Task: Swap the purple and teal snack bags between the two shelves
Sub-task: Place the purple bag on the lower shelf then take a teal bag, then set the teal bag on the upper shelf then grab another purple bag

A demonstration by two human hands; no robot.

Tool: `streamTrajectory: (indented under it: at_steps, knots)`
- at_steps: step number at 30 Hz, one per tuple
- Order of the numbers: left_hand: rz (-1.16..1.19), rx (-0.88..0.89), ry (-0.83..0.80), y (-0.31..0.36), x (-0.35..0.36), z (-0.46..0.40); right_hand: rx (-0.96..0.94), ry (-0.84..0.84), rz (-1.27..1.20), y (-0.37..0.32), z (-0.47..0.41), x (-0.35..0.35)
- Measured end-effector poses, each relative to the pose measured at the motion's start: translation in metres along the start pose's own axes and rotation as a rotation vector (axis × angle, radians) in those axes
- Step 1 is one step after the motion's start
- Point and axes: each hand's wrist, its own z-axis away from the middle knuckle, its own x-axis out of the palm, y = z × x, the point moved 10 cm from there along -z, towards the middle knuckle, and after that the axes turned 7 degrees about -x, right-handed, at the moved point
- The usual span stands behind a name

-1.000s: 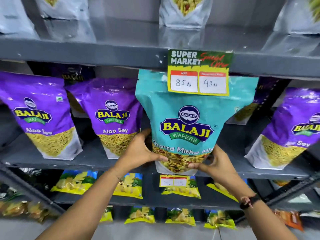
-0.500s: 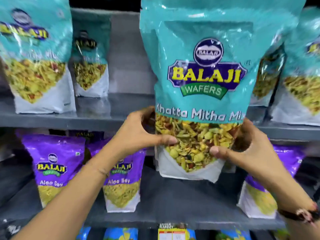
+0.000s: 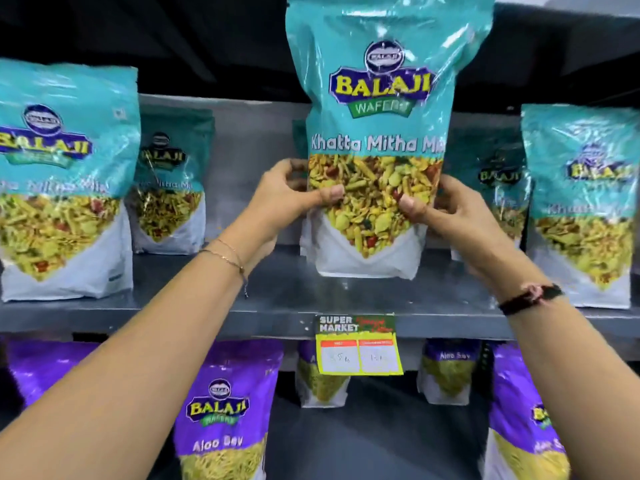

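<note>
Two hands, the left hand and right hand, pinch the lower corners of a glossy teal Khatta Mitha snack pouch, keeping it upright just above the grey metal shelf, likely to stand it there, over the yellow price tag.

Held bag upright on upper shelf, between bags left and right.

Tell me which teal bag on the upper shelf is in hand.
The middle teal bag, pinched at its lower sides by the left hand and right hand. The other teal bags stand untouched on the upper shelf.
</note>
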Motion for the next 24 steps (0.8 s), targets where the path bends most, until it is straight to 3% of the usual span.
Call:
streamTrajectory:
  at_steps: [13, 19, 22, 24]
  knots:
    - [0.001, -0.190, 0.060, -0.095, 0.001, -0.027, 0.162, -0.095, 0.016, 0.100, -0.008, 0.034]
    - [-0.029, -0.180, 0.035, -0.101, 0.003, -0.028, 0.259, -0.147, -0.010, 0.114, -0.001, 0.038]
    - [-0.182, -0.100, 0.115, -0.091, -0.009, -0.018, 0.177, 0.014, 0.176, 0.091, 0.010, 0.021]
    - [-0.293, 0.071, 0.220, -0.071, -0.025, 0.007, 0.016, 0.169, 0.245, 0.053, 0.033, 0.015]
